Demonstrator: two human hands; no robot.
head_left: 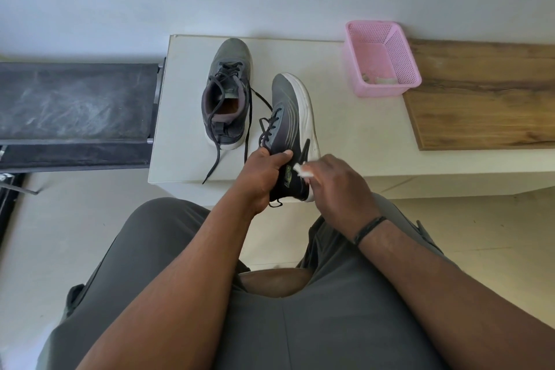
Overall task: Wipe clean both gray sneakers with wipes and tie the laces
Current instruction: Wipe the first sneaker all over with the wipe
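Two gray sneakers, white soles, dark laces untied. Far-left sneaker [225,93] upright on bench [345,135], toe far, laces trailing toward near edge. Right sneaker [292,129] tilted on its side, sole facing right, heel near. White wipe [301,170] crumpled against its heel side.

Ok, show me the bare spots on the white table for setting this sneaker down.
Free: white table between the held sneaker and the wooden board, below the pink basket. Crowded: left side, with the other sneaker and its trailing laces.
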